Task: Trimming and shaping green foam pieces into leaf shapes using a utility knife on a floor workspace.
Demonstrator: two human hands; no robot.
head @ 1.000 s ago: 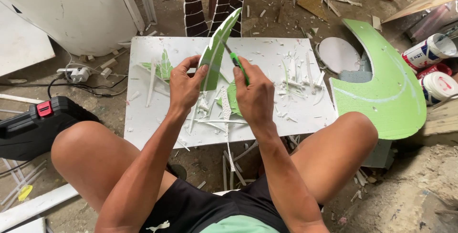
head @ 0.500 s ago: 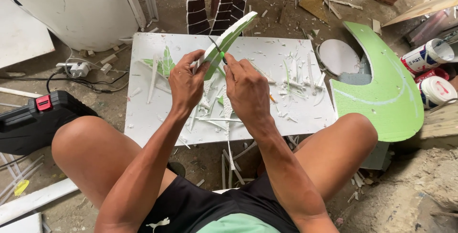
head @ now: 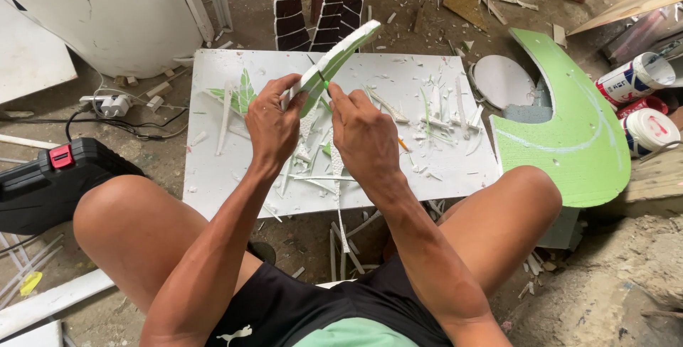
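White foam board lies flat on the dirt floor between the knees, littered with thin offcut strips. Off to the right there's a big curved green panel, and to the left a black tool case with a red latch. Over the board, the left hand is clamped round the lower end of a leaf-shaped green and white foam piece that tilts up and away. Right hand is closed on a small green-handled knife, with the blade touching the leaf's edge
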